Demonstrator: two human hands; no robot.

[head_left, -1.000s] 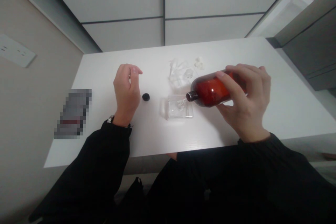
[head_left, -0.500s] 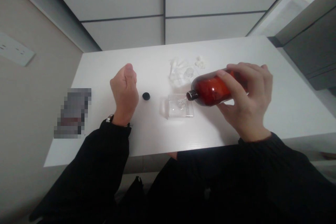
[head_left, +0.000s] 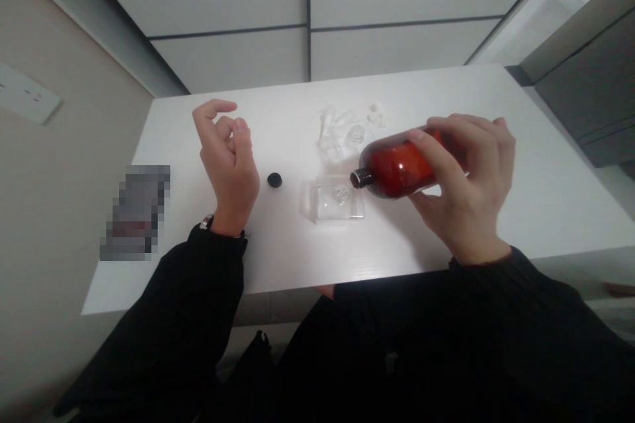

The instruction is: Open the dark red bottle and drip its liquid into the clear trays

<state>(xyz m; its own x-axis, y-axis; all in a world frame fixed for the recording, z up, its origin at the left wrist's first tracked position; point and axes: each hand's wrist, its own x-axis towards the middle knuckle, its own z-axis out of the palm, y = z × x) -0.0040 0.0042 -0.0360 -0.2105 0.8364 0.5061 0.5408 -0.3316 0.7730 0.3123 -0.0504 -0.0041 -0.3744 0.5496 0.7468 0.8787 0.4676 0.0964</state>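
Observation:
My right hand (head_left: 464,182) is wrapped round an amber bottle (head_left: 397,165), tilted so that its uncapped mouth points left and a little down. Clear liquid runs from the mouth into a small transparent rectangular container (head_left: 325,210) on the table, and the surface inside looks disturbed. Raised over the left part of the table, my left hand (head_left: 228,162) holds nothing; its index finger is lifted and bent, apart from the more curled fingers and thumb. Nearest to that hand lies a black bottle cap (head_left: 274,180).
Behind the container, a clear crumpled piece of plastic (head_left: 333,139) lies by a small clear round item (head_left: 356,135). Small white pieces (head_left: 376,115) are farther back. A pixelated dark object (head_left: 136,211) rests at the white table's (head_left: 282,251) left side. Cabinet panels stand behind.
My left hand has loosened from a fist, its index finger lifting away to the left. My right hand keeps the bottle tilted at nearly the same spot while liquid still flows.

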